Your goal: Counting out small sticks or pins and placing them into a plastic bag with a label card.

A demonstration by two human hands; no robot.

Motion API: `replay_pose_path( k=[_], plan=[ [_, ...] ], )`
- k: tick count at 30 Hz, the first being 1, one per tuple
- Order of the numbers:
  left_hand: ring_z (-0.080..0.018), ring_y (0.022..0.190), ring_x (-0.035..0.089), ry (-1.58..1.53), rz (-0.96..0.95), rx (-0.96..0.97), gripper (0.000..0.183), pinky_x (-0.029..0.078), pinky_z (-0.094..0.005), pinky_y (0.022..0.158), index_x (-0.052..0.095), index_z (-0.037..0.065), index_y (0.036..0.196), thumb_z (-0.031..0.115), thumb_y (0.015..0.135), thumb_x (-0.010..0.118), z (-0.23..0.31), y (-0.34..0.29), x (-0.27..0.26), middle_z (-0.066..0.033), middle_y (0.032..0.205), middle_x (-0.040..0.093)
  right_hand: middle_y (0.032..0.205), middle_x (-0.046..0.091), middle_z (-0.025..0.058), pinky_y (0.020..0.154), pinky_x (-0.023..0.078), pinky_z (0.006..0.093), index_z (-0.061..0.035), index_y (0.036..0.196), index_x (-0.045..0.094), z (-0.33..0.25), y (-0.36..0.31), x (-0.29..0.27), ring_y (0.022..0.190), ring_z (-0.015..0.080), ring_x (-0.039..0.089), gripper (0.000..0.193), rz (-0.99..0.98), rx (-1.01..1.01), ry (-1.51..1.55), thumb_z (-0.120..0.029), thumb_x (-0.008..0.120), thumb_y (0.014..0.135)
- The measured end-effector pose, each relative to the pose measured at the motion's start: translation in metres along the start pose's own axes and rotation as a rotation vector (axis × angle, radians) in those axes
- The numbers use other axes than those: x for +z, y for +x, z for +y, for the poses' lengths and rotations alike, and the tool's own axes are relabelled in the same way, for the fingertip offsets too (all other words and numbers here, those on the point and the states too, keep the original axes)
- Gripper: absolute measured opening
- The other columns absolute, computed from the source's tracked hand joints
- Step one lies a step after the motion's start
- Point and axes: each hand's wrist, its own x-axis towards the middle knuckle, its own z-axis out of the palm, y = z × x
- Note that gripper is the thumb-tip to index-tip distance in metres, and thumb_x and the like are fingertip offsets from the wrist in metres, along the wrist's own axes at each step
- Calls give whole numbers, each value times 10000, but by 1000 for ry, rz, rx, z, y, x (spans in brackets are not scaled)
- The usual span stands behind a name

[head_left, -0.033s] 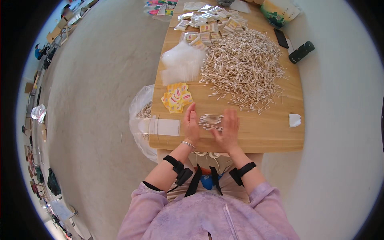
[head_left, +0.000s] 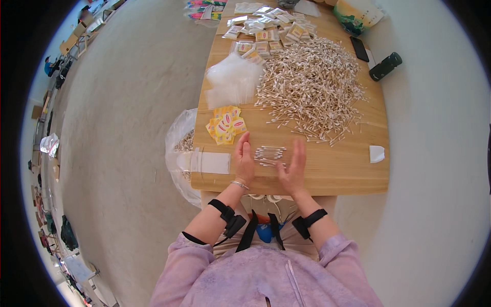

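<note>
With fingers straight, the left hand (head_left: 245, 162) and the spread right hand (head_left: 293, 171) flanked some cotton swabs (head_left: 269, 153), seemingly aligning them, and gentle, even pressing seemed needed next.

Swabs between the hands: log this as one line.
left hand: open | right hand: open, blurred, beside small swab group, contact unclear | small swab group: on table, between hands | large swab pile: beyond hands

I see cotton swabs (head_left: 269, 153) white-tipped on pale tan sticks, cards (head_left: 223, 126) bright yellow with red-and-white marks, a honey-brown tabletop (head_left: 348, 171) with streaky grain, and a shirt (head_left: 261, 281) in mottled lilac.
</note>
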Motion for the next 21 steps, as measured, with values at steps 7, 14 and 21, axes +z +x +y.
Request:
replay_pose_path(
  k=[7, 14, 21],
  plan=[
    [-180, 1233, 431, 19, -75, 36, 417, 317, -288, 1049, 440, -12, 1326, 253, 1007, 393, -17, -11, 6, -115, 1329, 481, 1506, 148, 209, 1138, 129, 384, 20, 1417, 230, -23, 7, 30, 1411, 337, 115, 689, 202, 315, 713, -67, 540, 808],
    [-203, 1291, 381, -101, -106, -18, 467, 283, -319, 1091, 398, -12, 1352, 306, 1011, 368, -6, -16, 6, -128, 1389, 414, 1497, 132, 234, 1132, 102, 499, 2, 1421, 214, -24, -1, 18, 1403, 405, 79, 780, 19, -29, 52, -173, 640, 792],
    [-199, 1319, 341, -151, -88, -59, 500, 239, -321, 1119, 378, -10, 1360, 344, 1006, 367, -9, -12, 3, -123, 1402, 394, 1506, 160, 185, 1127, 103, 517, -17, 1432, 213, -6, 4, 15, 1412, 360, 94, 898, -106, -119, -216, -379, 685, 759]
  ],
)
